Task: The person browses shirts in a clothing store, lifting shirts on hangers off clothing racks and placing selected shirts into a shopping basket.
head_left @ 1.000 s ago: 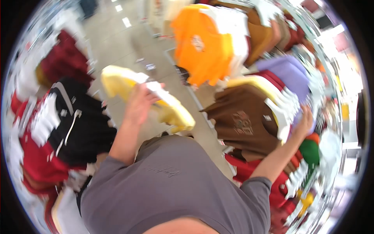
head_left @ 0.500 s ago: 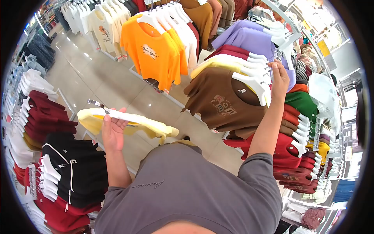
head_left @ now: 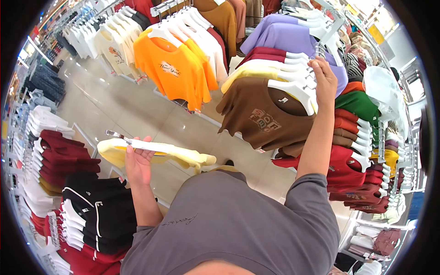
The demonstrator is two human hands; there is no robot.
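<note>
My left hand [head_left: 139, 162] holds a white hanger [head_left: 158, 146] with a pale yellow shirt [head_left: 195, 159] hanging from it, its metal hook pointing to the left. Up at the rack on the right, my right hand [head_left: 324, 78] has its fingers bent closed at the hanger hooks. Just below it hangs a brown T-shirt [head_left: 250, 110] with printed letters, on a white hanger [head_left: 295, 94]. Behind that shirt are yellow shirts [head_left: 247, 71] and dark red ones [head_left: 266, 52]. The exact grip of my right fingertips is partly hidden.
An orange shirt [head_left: 169, 68] fronts the rack ahead, beside lilac shirts [head_left: 279, 34]. Black tops [head_left: 103, 206] and maroon shirts [head_left: 64, 158] hang at left. Red shirts [head_left: 339, 172] hang low on the right. A tiled floor [head_left: 123, 105] runs between the racks.
The view has shifted slightly, so the left racks appear farther right and lower. My left hand still holds the yellow shirt's hanger. My right hand stays up at the hanger hooks.
</note>
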